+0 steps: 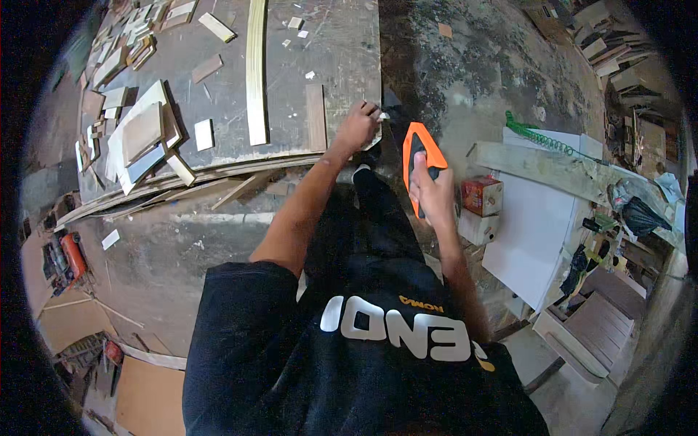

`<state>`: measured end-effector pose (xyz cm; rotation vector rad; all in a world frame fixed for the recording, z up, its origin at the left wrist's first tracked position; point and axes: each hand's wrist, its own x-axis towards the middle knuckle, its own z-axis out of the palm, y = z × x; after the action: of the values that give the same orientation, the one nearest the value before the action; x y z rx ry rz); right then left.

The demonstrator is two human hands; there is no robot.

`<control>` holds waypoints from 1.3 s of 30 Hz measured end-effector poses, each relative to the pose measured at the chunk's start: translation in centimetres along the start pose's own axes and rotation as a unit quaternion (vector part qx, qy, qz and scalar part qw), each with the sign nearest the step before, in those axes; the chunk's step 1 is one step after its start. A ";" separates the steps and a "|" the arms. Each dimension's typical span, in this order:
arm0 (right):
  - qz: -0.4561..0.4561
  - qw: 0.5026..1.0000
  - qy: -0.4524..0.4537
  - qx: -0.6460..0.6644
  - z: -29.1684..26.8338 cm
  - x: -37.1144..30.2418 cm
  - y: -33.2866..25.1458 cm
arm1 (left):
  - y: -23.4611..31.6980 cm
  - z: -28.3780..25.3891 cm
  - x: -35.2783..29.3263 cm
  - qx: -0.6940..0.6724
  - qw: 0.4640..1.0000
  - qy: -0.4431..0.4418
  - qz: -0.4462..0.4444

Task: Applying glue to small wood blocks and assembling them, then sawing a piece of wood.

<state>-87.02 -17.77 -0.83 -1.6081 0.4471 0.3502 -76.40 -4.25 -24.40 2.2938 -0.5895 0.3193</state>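
My right hand [432, 187] is closed round the orange and black handle of a handsaw [427, 142], held in the air just right of the workbench's near right corner. I cannot make out the saw's blade. At that corner of the dark workbench [283, 80], my left hand [358, 126] has its fingers curled in. A small pale bit [384, 115] shows by its fingertips, and what they grip is mostly hidden. Left of this hand, a brown wood strip [315, 116] lies flat on the bench, with a long pale wood strip [257, 73] further left.
Wood offcuts [142, 134] lie heaped on the bench's left side. To my right are a red and white box [482, 196], a large white panel [527, 236], a plank [542, 171] and a green coiled hose [539, 136]. A red tool [73, 254] lies at lower left.
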 end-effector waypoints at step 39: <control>0.015 0.998 0.030 -0.050 0.9 0.0 -1.0 | -0.6 0.2 -0.4 -0.007 0.997 -0.075 -0.027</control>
<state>-86.50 -16.78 -0.10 -1.7140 0.5060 0.3518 -76.47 -3.91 -25.09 2.3298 -0.6012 0.1182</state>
